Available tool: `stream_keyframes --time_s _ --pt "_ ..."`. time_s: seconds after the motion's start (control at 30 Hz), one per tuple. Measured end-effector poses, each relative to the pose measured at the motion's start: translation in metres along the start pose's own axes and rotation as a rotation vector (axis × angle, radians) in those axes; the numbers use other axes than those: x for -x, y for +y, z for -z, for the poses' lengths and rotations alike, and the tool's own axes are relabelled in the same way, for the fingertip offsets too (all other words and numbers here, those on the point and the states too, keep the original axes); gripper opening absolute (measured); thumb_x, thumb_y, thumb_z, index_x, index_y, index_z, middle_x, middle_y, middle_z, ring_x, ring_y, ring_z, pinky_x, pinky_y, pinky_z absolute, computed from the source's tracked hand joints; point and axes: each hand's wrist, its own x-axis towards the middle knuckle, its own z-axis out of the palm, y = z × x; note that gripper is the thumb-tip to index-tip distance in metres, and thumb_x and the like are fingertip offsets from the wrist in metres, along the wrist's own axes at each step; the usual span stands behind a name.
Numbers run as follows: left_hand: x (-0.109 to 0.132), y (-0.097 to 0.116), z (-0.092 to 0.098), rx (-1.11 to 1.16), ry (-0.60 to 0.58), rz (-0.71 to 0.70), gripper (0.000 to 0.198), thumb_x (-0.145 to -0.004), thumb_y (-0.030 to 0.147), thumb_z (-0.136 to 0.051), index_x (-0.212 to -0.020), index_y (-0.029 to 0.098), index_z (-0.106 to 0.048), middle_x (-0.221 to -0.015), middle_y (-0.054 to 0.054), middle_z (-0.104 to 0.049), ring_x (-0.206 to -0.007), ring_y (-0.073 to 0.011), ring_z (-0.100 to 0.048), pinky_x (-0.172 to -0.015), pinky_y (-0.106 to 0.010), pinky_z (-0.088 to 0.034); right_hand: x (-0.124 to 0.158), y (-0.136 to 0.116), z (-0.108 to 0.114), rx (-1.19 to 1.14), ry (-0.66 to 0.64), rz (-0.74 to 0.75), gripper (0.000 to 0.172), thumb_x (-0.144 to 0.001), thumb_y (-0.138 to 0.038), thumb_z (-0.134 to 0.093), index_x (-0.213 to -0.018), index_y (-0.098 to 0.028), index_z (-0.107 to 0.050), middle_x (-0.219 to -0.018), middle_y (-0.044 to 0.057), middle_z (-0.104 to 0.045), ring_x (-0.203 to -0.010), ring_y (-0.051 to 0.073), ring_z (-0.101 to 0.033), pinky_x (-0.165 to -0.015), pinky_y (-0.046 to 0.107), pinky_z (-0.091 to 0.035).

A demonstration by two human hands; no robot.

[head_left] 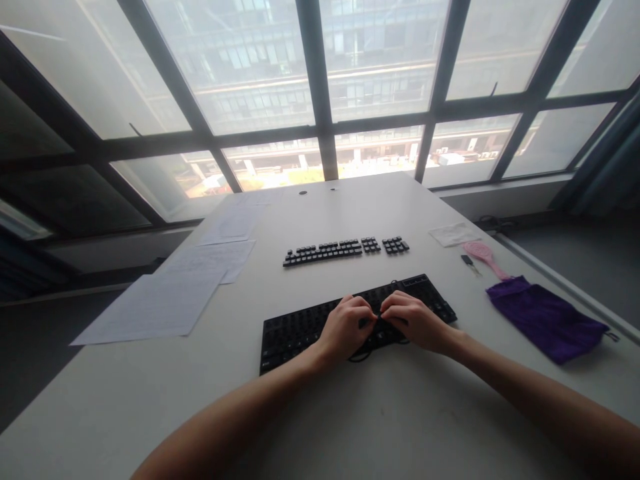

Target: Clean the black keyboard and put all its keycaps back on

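A black keyboard [300,330] lies on the white table [320,413] in front of me. Both hands rest over its middle with fingers curled, knuckles nearly touching. My left hand [345,327] and my right hand [413,320] pinch at something small between them, too small to name. A thin dark loop, perhaps a wire tool, shows under the hands at the keyboard's near edge [360,358]. Behind the keyboard lies a row of loose black keycaps [345,250] laid out in keyboard order.
Paper sheets [160,300] lie at the left of the table. At the right are a purple cloth bag [545,317], a pink brush [483,257], a small dark tool [469,261] and a white cloth [453,234]. Large windows [320,87] stand behind the table.
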Motion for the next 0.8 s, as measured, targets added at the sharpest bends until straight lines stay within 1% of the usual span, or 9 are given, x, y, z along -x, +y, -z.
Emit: stream_keyframes --time_s 0.1,0.27,0.33,0.43,0.5,0.67,0.8 --pt "0.002 0.0 0.0 -0.026 -0.011 -0.018 0.01 -0.087 0.017 -0.069 -0.082 0.022 -0.076 -0.092 -0.003 -0.073 -0.09 -0.0188 -0.063 -0.082 -0.031 -0.053 0.0 -0.002 0.001 -0.003 -0.017 -0.008 0.022 -0.1 -0.016 -0.053 -0.089 -0.022 -0.072 -0.098 0.008 -0.07 -0.092 0.021 -0.062 -0.081 0.036 -0.053" --pt "0.007 0.005 0.004 -0.245 -0.034 -0.185 0.016 -0.094 0.022 -0.058 -0.097 0.021 -0.074 -0.098 -0.008 -0.072 -0.092 -0.0218 -0.061 -0.083 -0.037 -0.054 0.002 -0.008 0.007 0.038 -0.032 -0.043 0.015 -0.096 -0.017 -0.059 -0.097 -0.023 -0.072 -0.101 0.008 -0.07 -0.095 0.023 -0.063 -0.084 0.038 -0.054" --pt "0.009 0.008 0.005 -0.306 -0.037 -0.221 0.019 -0.096 0.024 -0.055 -0.097 0.02 -0.073 -0.098 -0.009 -0.071 -0.091 -0.0221 -0.06 -0.083 -0.038 -0.054 0.004 -0.009 0.009 0.07 -0.023 -0.041 0.014 -0.096 -0.019 -0.06 -0.099 -0.023 -0.073 -0.101 0.008 -0.071 -0.095 0.023 -0.064 -0.085 0.04 -0.053" --pt "0.01 0.009 0.004 -0.344 -0.047 -0.241 0.021 -0.098 0.024 -0.051 -0.094 0.02 -0.071 -0.099 -0.009 -0.07 -0.092 -0.0216 -0.058 -0.083 -0.038 -0.053 0.005 -0.008 0.009 0.136 -0.014 -0.029 0.015 -0.098 -0.022 -0.059 -0.102 -0.024 -0.074 -0.102 0.008 -0.072 -0.093 0.023 -0.063 -0.087 0.042 -0.052" --pt "0.011 0.008 0.002 -0.361 -0.055 -0.246 0.021 -0.099 0.024 -0.05 -0.094 0.02 -0.07 -0.1 -0.008 -0.069 -0.094 -0.0217 -0.058 -0.085 -0.038 -0.052 0.005 -0.008 0.009 0.181 -0.021 -0.029 0.016 -0.098 -0.024 -0.058 -0.1 -0.024 -0.074 -0.102 0.007 -0.073 -0.093 0.023 -0.063 -0.086 0.042 -0.051" --pt "0.012 0.005 -0.003 -0.386 -0.085 -0.244 0.017 -0.098 0.024 -0.053 -0.095 0.019 -0.069 -0.102 -0.008 -0.067 -0.097 -0.0227 -0.056 -0.088 -0.038 -0.05 0.005 -0.011 0.008 0.266 -0.066 -0.049 0.021 -0.097 -0.022 -0.058 -0.081 -0.023 -0.072 -0.098 0.007 -0.07 -0.091 0.023 -0.059 -0.085 0.041 -0.049" --pt "0.012 0.008 -0.002 -0.375 -0.098 -0.221 0.017 -0.097 0.025 -0.054 -0.094 0.019 -0.07 -0.103 -0.007 -0.067 -0.098 -0.0228 -0.055 -0.089 -0.038 -0.05 0.005 -0.014 0.007 0.308 -0.074 -0.058 0.021 -0.097 -0.021 -0.059 -0.078 -0.022 -0.069 -0.098 0.007 -0.068 -0.091 0.023 -0.057 -0.085 0.04 -0.047"
